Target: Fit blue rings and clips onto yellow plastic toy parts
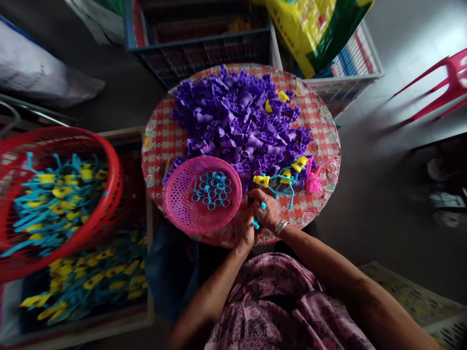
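My left hand (245, 227) and my right hand (270, 211) meet at the front edge of the round table, fingers closed together. Bits of a turquoise plastic piece (256, 223) show between them; its full shape is hidden by the fingers. Just beyond my hands lie several yellow-and-turquoise plastic parts (261, 181) with thin turquoise arms. A bright pink plastic part (313, 183) sits right of these. Left of my hands, a pink mesh basket (178, 204) holds many small turquoise rings (211, 205). A large heap of purple plastic pieces (233, 116) covers the far side.
A red-checked cloth (157, 131) covers the table. At left, a red basket (115, 170) of yellow-and-turquoise parts stands over a crate (149, 272) of similar ones. Crates (207, 51) and a yellow-green bag (310, 29) are behind. A pink stool (456, 73) stands at right.
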Demonstrator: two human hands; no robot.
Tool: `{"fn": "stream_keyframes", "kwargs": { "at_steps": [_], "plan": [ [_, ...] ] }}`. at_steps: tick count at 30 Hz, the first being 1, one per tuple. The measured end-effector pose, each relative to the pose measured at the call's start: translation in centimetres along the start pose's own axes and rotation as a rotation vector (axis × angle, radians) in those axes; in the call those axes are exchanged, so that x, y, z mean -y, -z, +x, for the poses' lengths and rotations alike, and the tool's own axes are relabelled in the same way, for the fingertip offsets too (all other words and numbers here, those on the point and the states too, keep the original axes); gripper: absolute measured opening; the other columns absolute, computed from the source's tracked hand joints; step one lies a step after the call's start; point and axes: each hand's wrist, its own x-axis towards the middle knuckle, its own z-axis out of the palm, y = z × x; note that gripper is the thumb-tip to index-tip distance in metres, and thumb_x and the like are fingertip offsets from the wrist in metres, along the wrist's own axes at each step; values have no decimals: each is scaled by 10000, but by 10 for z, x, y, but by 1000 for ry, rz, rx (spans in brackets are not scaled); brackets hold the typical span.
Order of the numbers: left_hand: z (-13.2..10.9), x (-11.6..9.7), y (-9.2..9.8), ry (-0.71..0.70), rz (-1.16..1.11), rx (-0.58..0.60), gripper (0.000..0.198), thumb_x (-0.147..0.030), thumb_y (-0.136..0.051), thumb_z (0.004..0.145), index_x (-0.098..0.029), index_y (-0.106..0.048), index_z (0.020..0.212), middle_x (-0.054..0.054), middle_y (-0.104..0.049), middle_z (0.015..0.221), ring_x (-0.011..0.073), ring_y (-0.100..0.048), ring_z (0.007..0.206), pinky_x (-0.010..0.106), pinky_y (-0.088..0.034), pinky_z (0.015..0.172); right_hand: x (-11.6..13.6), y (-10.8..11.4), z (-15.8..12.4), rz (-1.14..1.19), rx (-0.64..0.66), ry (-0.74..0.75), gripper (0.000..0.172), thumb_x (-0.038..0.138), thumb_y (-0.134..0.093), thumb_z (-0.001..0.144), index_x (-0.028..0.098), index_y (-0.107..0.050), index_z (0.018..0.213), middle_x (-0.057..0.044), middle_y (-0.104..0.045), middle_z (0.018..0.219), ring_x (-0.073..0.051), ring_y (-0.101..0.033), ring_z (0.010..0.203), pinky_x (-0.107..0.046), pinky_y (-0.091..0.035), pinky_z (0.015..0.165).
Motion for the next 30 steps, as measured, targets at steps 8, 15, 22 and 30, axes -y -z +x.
{"fn": "stream_keyframes", "kwargs": {
  "at_steps": [8,15,22,30],
  "plan": [
    [-36,-17,13,-72,-73,106,489,-395,-881,791,-268,-752,1245,35,-813,1051,208,-787,951,239,-601,714,8,13,-29,52,-48,131,542,534,-523,1064,187,-581,1475,-144,-773,1242,-303,-747,1062,-432,-602,930],
    [-112,-37,50,-406,57,34,750,-306,-997,688,-289,-667,1361,46,-769,1206,216,-759,1048,288,-618,915,-28,33,-81,-19,100,494,963,849,-555,941,140,-513,1590,-234,-713,1330,-386,-695,1194,-532,-581,1005],
    [-145,-42,49,-473,199,-109,775,-303,-990,699,-287,-675,1407,88,-755,1294,295,-730,1203,355,-637,980,3,41,-101,710,241,120,677,775,-443,1052,220,-694,1347,-89,-764,1107,-223,-701,944,-360,-586,865],
    [-144,-32,48,-399,136,-83,725,-287,-992,681,-296,-681,1335,57,-782,1246,270,-753,1167,329,-631,978,38,49,-118,774,364,189,612,754,-516,1046,197,-694,863,-14,-686,833,-167,-603,794,-305,-484,796]
  ]
}}
